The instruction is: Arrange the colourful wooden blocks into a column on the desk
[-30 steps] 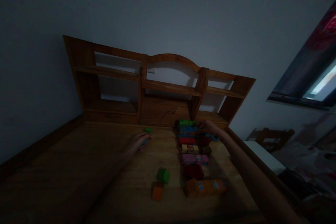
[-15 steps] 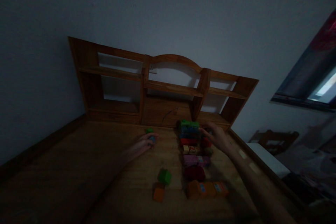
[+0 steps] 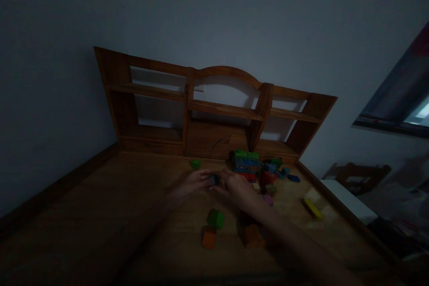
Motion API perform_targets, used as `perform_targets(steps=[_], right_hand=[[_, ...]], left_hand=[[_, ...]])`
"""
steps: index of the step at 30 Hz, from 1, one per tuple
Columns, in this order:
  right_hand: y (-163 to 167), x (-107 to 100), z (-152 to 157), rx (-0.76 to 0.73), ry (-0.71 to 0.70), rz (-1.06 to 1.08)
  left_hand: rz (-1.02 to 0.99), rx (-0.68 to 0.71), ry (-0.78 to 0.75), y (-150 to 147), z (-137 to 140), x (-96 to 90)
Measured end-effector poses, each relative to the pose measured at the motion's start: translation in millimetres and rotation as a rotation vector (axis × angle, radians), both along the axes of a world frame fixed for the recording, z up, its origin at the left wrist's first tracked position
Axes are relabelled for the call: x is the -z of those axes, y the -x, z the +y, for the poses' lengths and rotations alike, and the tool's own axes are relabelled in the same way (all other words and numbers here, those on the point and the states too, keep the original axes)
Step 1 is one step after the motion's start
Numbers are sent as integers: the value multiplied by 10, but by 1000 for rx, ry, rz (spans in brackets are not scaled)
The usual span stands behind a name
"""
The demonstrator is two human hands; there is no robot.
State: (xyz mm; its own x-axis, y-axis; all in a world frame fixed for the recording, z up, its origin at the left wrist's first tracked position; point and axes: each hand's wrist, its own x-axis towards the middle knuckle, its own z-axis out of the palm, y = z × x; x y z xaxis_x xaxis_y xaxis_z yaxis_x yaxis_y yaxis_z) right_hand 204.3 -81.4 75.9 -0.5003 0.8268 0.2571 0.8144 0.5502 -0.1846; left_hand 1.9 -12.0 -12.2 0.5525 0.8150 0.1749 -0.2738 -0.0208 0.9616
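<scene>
Over the middle of the table my left hand (image 3: pixel 198 181) is closed on a small blue block (image 3: pixel 213 180). My right hand (image 3: pixel 236 187) meets it from the right, its fingers pinched at the same block. Behind my left hand lies a small green block (image 3: pixel 195 164). Nearer to me, a larger green block (image 3: pixel 215 218) sits against an orange block (image 3: pixel 209 238). Rows of coloured blocks stand right of centre, with green blocks (image 3: pixel 246 154) at the back and blue ones (image 3: pixel 247 164) in front. My right hand and forearm partly hide the nearer rows.
A wooden shelf unit (image 3: pixel 221 108) stands along the back of the table against the wall. Loose pieces lie at the right, among them a yellow piece (image 3: pixel 313 208) and a blue piece (image 3: pixel 294 178). Beyond the right edge are a white surface (image 3: pixel 348 201) and a chair (image 3: pixel 363 176).
My right hand has moved left from the block rows to the blue block. My left hand has shifted slightly right with that block. Loose pieces at the right have come into sight.
</scene>
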Motion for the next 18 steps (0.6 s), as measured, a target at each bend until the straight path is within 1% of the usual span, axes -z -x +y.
perform_targets(steps=[2,4,8,10,13,18], right_hand=[[73,44,109,13,-4,2],[79,74,218,16,5,41],[-31,65,375,-16,95,246],[-88,43,394,-48,138,332],[-129,44,365,-74,166,385],[-113,146,294,-15,189,365]], left_hand=[[-15,31,13,25,0,18],[-30,60,28,49,-19,21],[-41,96,49,67,-57,-17],[-29,101,38,61,-71,-52],[11,98,18,53,-86,-92],[78,137,35,70,-83,-70]])
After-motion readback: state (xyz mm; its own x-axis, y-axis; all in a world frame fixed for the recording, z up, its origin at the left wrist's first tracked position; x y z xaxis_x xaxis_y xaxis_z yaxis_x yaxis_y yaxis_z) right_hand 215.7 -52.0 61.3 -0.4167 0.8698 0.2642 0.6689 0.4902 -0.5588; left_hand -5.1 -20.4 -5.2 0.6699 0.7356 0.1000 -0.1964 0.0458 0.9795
